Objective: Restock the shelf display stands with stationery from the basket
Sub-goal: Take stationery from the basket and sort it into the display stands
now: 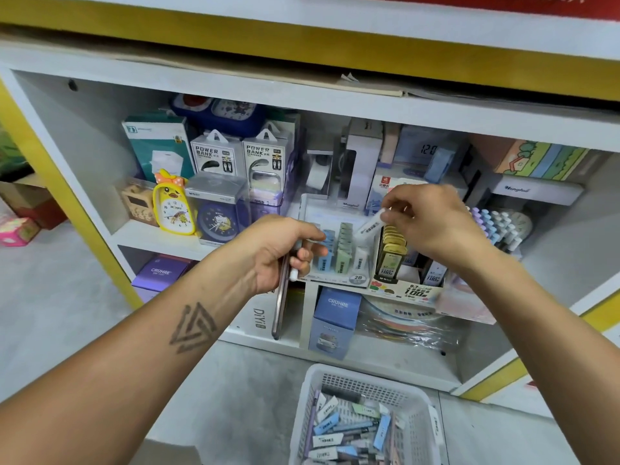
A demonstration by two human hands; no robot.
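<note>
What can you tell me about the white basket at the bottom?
The basket is white plastic with slotted mesh walls and a solid rim. It sits on the grey floor in front of the shelf, below both hands, and neither touches it. Its lower end is cut off by the picture edge. Inside lies a loose jumble of small white, blue and green packs.

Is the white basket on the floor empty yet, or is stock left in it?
Stock is left. The white basket holds a loose pile of small white, blue and green packs over its bottom.
</note>
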